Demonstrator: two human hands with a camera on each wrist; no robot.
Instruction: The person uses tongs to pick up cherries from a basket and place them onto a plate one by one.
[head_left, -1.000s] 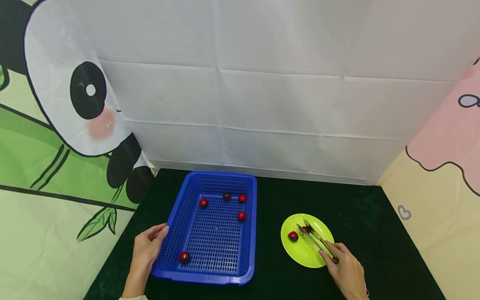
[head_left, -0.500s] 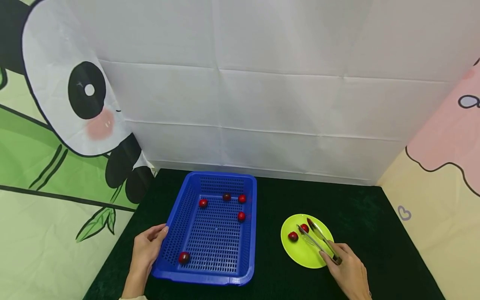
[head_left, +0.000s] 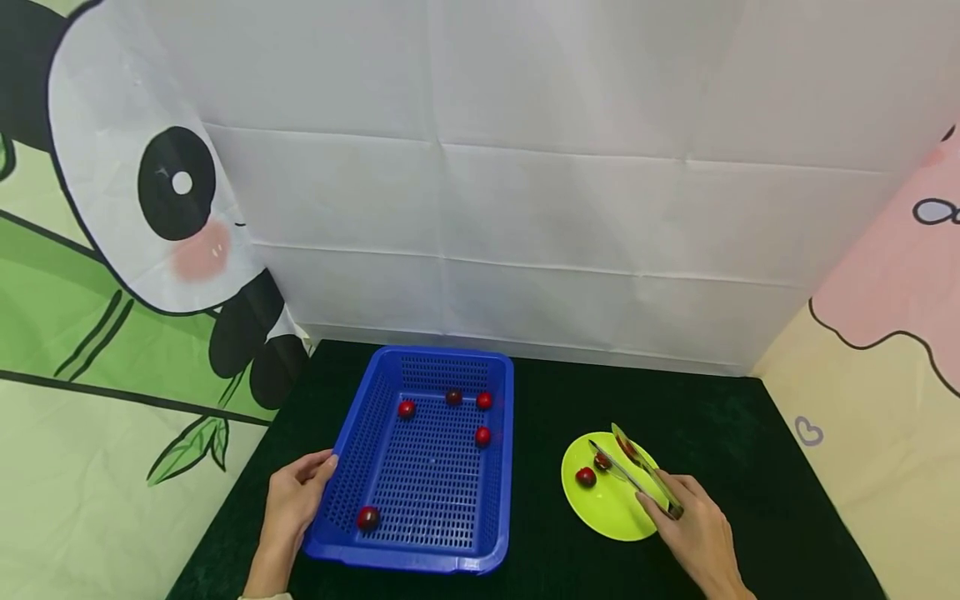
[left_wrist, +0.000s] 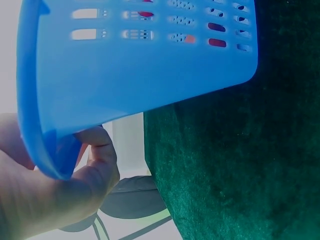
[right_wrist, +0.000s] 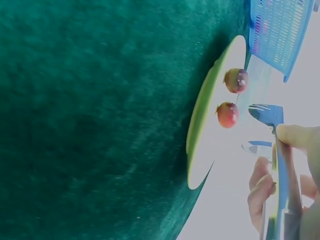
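My left hand [head_left: 296, 492] grips the left rim of a blue perforated plastic basket [head_left: 498, 500]; the left wrist view shows the thumb and fingers round the basket's rim [left_wrist: 30, 100]. Inside lie several small round dark-red fruits, one of them a fruit [head_left: 368, 517] near the front. My right hand [head_left: 697, 529] holds metal tongs [head_left: 645, 468] with their arms spread. Their tips stand over a yellow-green plate [head_left: 611, 517]. Two similar fruits lie on it, a left fruit [head_left: 586, 477] and an upper fruit [head_left: 602, 461]. In the right wrist view the tong tip [right_wrist: 267, 114] is apart from both fruits.
A dark green cloth [head_left: 540, 467] covers the table, with basket and plate apart on it. Behind stands a white sheet wall [head_left: 525, 208]. Printed cartoon panels close in the left and right sides.
The tong arms have spread wider, and the upper fruit, at first between the tips, has shifted slightly left on the plate. My left hand and the basket stay in place.
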